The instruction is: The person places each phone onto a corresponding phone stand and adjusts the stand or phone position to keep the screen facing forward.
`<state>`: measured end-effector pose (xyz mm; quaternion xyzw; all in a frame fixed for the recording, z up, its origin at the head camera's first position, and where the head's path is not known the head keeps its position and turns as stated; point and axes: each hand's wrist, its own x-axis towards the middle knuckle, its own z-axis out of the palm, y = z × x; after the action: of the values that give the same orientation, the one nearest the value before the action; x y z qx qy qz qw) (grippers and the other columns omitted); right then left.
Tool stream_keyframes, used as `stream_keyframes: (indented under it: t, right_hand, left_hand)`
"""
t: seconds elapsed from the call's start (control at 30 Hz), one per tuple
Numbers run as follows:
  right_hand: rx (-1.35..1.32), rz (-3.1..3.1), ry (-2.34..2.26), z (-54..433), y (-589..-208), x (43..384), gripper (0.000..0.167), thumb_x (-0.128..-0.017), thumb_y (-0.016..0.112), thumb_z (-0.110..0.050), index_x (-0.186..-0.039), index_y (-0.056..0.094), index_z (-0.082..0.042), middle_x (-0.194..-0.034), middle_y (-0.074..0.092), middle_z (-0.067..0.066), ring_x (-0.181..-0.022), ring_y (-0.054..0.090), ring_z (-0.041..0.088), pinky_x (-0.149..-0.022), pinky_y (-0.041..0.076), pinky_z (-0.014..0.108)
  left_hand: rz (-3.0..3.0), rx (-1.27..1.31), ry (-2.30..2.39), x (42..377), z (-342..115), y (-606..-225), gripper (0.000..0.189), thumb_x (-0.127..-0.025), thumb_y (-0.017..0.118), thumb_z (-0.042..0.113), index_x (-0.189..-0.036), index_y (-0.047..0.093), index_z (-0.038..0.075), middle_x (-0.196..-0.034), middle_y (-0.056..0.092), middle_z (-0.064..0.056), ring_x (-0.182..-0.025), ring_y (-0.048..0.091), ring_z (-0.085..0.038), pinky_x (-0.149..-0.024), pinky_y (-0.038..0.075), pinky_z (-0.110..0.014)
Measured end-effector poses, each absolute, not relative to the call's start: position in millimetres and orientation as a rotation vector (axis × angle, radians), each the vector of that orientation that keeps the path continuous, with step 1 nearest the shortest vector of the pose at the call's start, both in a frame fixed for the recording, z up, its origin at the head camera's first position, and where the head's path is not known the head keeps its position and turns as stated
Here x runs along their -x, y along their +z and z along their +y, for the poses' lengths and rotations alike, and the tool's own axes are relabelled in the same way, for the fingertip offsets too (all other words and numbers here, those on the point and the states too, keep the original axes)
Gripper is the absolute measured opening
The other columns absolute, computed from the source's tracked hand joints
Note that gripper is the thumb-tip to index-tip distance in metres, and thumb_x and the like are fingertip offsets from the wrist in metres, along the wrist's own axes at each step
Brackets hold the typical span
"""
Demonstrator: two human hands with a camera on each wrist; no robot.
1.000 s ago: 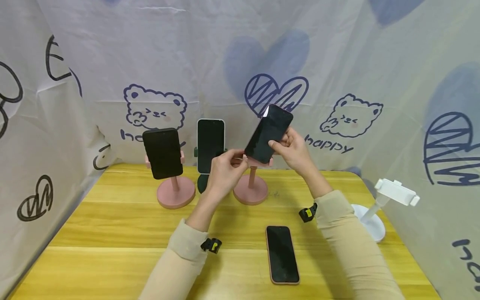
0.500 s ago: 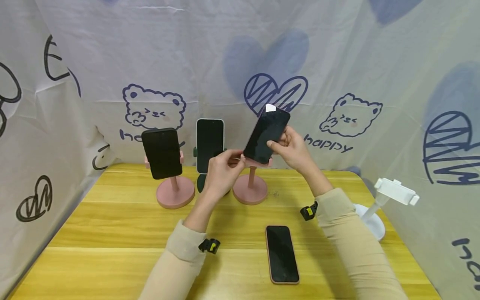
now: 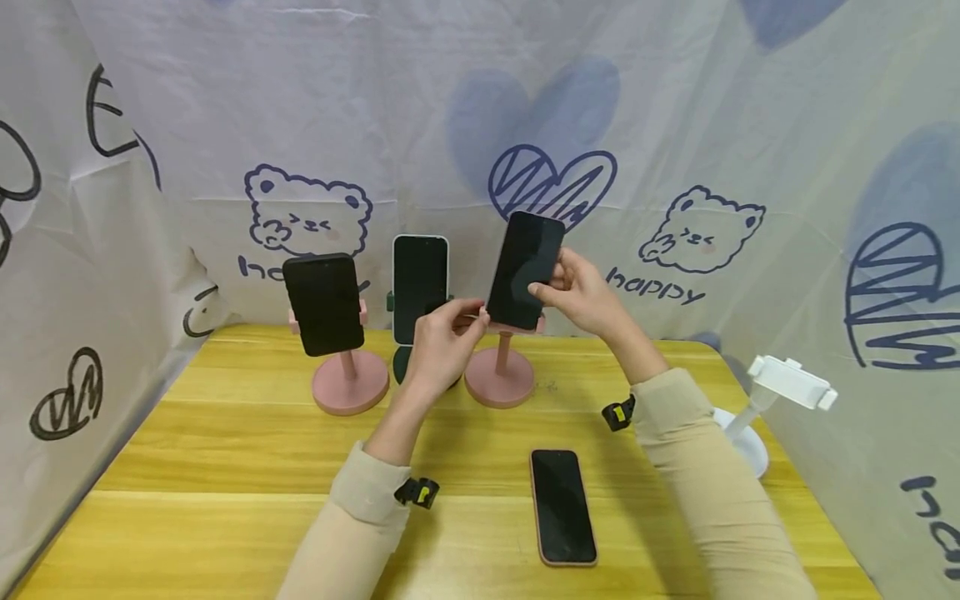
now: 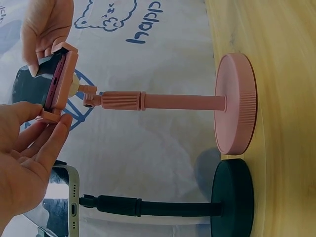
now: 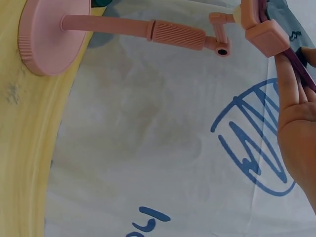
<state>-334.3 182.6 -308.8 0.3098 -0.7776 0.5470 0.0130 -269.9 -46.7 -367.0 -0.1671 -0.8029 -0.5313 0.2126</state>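
A dark-screened phone (image 3: 527,267) leans slightly right in the clamp of a pink phone stand (image 3: 501,379). My right hand (image 3: 588,298) grips the phone's right edge, thumb on the screen and fingers behind. At the clamp's left end, my left hand (image 3: 442,343) pinches the pink clip between thumb and fingers. The left wrist view shows the phone's bottom edge lying along the pink clamp (image 4: 66,81), between its two end clips. From the right wrist view, the clamp's other clip (image 5: 268,38) sits at the phone's side, beside my right fingers.
To the left, a black phone (image 3: 324,304) sits on another pink stand (image 3: 350,383), and a white-edged phone (image 3: 420,287) on a dark green stand (image 4: 232,197). A pink-cased phone (image 3: 562,507) lies on the wooden table (image 3: 225,467). A white stand (image 3: 791,383) stands at right.
My right hand has turned the phone more upright, its top swinging left. My left hand stays at the clamp's left end. The other phones and stands have not moved.
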Motion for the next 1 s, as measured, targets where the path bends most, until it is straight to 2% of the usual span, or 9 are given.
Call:
stream_keyframes:
  t: [0.17,0.33,0.47,0.7,0.83,1.0]
  right_hand:
    - [-0.958,-2.475,1.674,176.7,-304.3,331.7,0.045,-0.1,0.064,0.001,-0.141,0.048,0.005,-0.121,0.069,0.026,-0.1,0.072,0.021,-0.085,0.061,0.027]
    - [-0.85,-2.469,1.682,173.8,-307.5,327.5,0.051,-0.101,0.065,-0.005,-0.148,0.048,0.001,-0.128,0.069,0.023,-0.108,0.072,0.027,-0.09,0.06,0.028]
    - [-0.745,-2.45,1.722,172.8,-308.4,323.9,0.05,-0.101,0.065,-0.008,-0.148,0.048,0.0,-0.135,0.066,0.022,-0.114,0.071,0.03,-0.09,0.061,0.03]
    - [-0.573,-2.376,1.669,170.0,-291.4,323.0,0.05,-0.105,0.06,-0.01,-0.151,0.045,0.004,-0.134,0.065,0.025,-0.104,0.068,0.025,-0.08,0.063,0.031]
    - [-0.535,-2.377,1.57,168.8,-280.7,323.9,0.045,-0.106,0.056,-0.006,-0.149,0.048,0.003,-0.128,0.068,0.025,-0.095,0.071,0.033,-0.077,0.064,0.032]
    - [-0.546,-2.463,1.459,168.0,-275.9,322.2,0.049,-0.107,0.054,-0.006,-0.154,0.044,0.002,-0.129,0.068,0.025,-0.097,0.073,0.041,-0.08,0.063,0.041]
  left_hand:
    - [-2.237,0.443,-1.469,269.2,-47.4,-364.2,0.028,-0.103,0.067,0.015,-0.127,0.072,0.002,-0.118,0.075,-0.012,-0.104,0.074,-0.024,-0.09,0.061,-0.034]
    - [-2.268,0.432,-1.448,268.7,-46.0,-361.6,0.025,-0.103,0.066,0.013,-0.124,0.073,0.001,-0.119,0.074,-0.013,-0.103,0.073,-0.024,-0.09,0.061,-0.035]
    - [-2.292,0.429,-1.445,267.4,-45.4,-359.6,0.024,-0.103,0.067,0.013,-0.122,0.074,0.001,-0.117,0.075,-0.013,-0.102,0.074,-0.024,-0.089,0.062,-0.036]
    - [-2.307,0.415,-1.462,267.4,-44.5,-359.1,0.024,-0.102,0.069,0.013,-0.122,0.074,0.002,-0.116,0.076,-0.013,-0.102,0.074,-0.024,-0.089,0.062,-0.036]
    - [-2.306,0.385,-1.478,266.5,-43.5,-359.7,0.025,-0.101,0.069,0.013,-0.123,0.074,0.004,-0.116,0.076,-0.011,-0.101,0.074,-0.022,-0.088,0.062,-0.037]
    - [-2.311,0.349,-1.544,263.4,-39.6,-361.4,0.03,-0.103,0.065,0.009,-0.132,0.068,0.001,-0.115,0.075,-0.013,-0.096,0.075,-0.023,-0.086,0.063,-0.035]
